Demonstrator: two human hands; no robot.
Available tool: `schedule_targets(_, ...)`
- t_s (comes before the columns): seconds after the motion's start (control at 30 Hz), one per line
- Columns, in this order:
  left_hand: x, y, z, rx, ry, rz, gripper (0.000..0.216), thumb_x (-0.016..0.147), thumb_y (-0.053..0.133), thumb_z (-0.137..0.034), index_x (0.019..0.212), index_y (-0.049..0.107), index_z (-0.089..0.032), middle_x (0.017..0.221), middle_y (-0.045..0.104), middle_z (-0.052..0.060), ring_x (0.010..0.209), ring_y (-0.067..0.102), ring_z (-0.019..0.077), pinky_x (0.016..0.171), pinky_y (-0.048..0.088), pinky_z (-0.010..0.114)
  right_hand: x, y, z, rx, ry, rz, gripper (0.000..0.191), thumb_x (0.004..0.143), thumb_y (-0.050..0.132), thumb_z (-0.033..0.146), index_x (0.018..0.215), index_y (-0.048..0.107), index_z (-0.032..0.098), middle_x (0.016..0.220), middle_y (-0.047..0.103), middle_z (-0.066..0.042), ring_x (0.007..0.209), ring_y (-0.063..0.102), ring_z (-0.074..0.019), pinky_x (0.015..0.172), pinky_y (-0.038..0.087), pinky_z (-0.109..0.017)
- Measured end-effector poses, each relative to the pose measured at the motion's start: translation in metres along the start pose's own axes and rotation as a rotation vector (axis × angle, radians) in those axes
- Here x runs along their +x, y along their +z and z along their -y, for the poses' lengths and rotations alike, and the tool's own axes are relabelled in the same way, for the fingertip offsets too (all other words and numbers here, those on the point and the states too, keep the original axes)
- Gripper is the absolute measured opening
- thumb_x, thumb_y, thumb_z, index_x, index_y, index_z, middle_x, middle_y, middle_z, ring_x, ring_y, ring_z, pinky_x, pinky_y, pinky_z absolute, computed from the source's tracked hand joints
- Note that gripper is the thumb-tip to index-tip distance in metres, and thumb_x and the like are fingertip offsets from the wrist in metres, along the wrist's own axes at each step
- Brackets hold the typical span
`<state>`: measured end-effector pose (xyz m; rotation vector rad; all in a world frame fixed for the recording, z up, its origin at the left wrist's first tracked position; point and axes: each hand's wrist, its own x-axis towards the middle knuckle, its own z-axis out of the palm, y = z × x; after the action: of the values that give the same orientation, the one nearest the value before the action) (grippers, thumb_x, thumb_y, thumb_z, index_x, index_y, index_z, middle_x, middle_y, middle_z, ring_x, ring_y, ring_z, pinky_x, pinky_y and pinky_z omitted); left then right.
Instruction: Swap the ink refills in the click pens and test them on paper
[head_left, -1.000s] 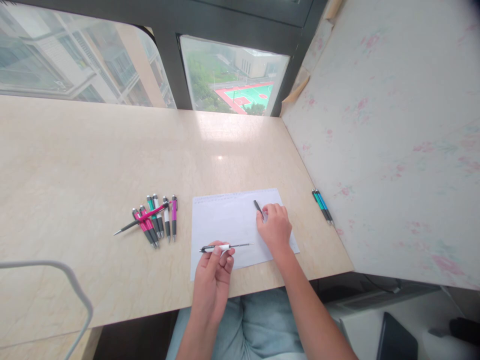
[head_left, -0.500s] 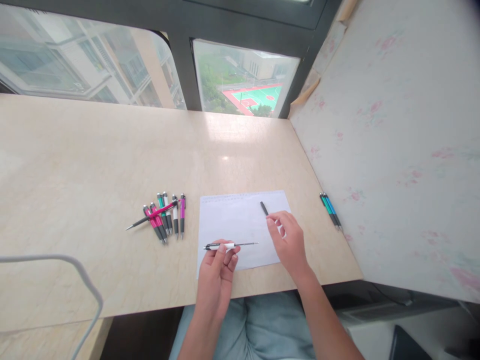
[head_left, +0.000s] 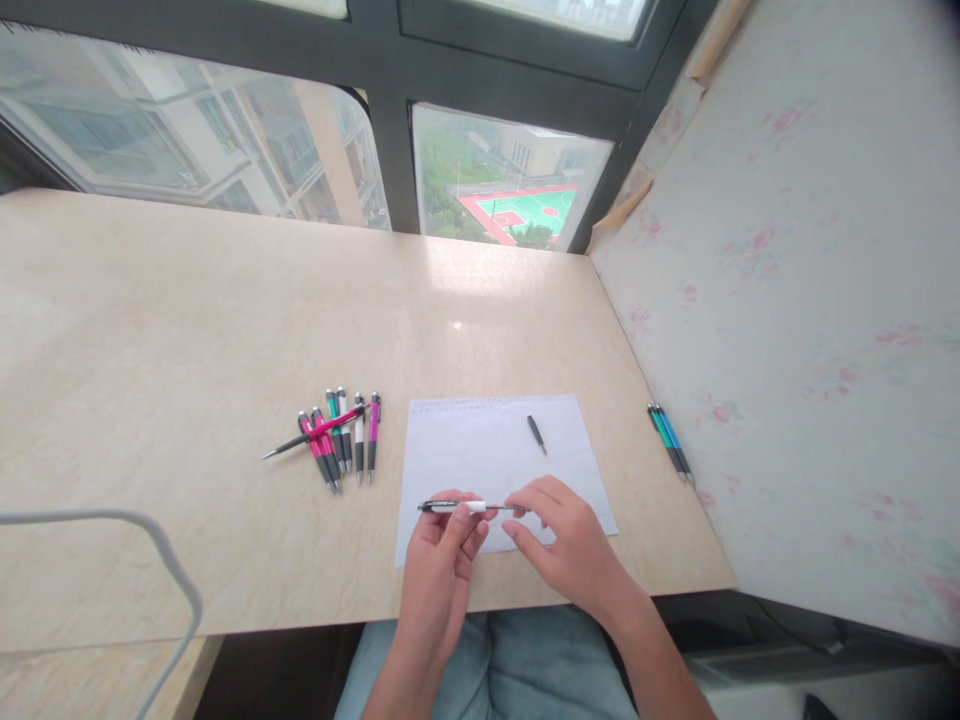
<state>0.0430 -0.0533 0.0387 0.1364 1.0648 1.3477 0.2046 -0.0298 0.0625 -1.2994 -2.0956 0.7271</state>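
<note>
My left hand point(head_left: 436, 565) is closed around the white barrel of a ballpoint pen point(head_left: 471, 507), held level just above the sheet of paper point(head_left: 469, 450). From the barrel's right end a thin ink refill point(head_left: 501, 508) sticks out, bare. My right hand point(head_left: 574, 540) is at the refill's tip, thumb and forefinger parted around it; whether a finger touches it is hard to tell. The pen's dark grip section point(head_left: 537, 435) lies loose on the paper, beyond my right hand.
Several pens point(head_left: 330, 440) in pink, green, white and purple lie left of the paper, one pink pen across the others. Two pens point(head_left: 670, 443), green and blue, rest against the wall point(head_left: 810, 300) at right. A grey cable or tube point(head_left: 169, 560) curves at the lower left.
My right hand has let go of the dark grip section, leaving it on the paper, and has come left and nearer to the refill. My left hand still holds the pen.
</note>
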Motion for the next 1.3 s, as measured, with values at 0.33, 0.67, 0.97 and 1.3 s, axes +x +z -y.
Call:
schedule_targets(0.33,0.000,0.000,0.000,-0.001,0.018,0.020,0.023,0.072,0.081,-0.028,0.088,0.068,-0.018,0.093,0.067,0.001,0.085,0.070,0.0143,0.075,0.055,0.022,0.000,0.003,-0.004,0.041,0.011,-0.029,0.014,0.093,0.052,0.019,0.093,0.066,0.022,0.082,0.065,-0.004,0.078,0.058,-0.0180,0.068,0.048,-0.031)
schedule_targets(0.67,0.004,-0.004,-0.003,-0.027,0.062,-0.040,0.026,0.068,0.083,-0.025,0.087,0.068,-0.018,0.094,0.067,0.002,0.087,0.071,0.0169,0.075,0.056,0.023,0.000,-0.001,-0.001,0.056,0.090,-0.087,0.022,0.096,0.049,0.024,0.077,0.060,0.021,0.070,0.060,-0.001,0.069,0.055,-0.0158,0.062,0.045,-0.029)
schedule_targets(0.97,0.009,-0.010,-0.003,-0.041,0.104,-0.060,0.024,0.069,0.082,-0.025,0.089,0.069,-0.019,0.095,0.066,0.001,0.089,0.070,0.0169,0.073,0.056,0.021,0.006,0.008,-0.036,-0.173,0.176,-0.280,0.010,0.087,0.054,0.017,0.087,0.063,0.022,0.083,0.064,-0.005,0.081,0.057,-0.0208,0.067,0.047,-0.032)
schedule_targets(1.3,0.006,-0.010,-0.004,-0.006,0.078,-0.045,0.025,0.069,0.083,-0.027,0.088,0.069,-0.019,0.096,0.066,0.002,0.089,0.070,0.0182,0.073,0.057,0.023,0.056,0.023,-0.062,-0.404,0.159,-0.395,0.013,0.084,0.057,0.017,0.084,0.069,0.020,0.113,0.059,-0.013,0.113,0.049,-0.0276,0.096,0.044,-0.047)
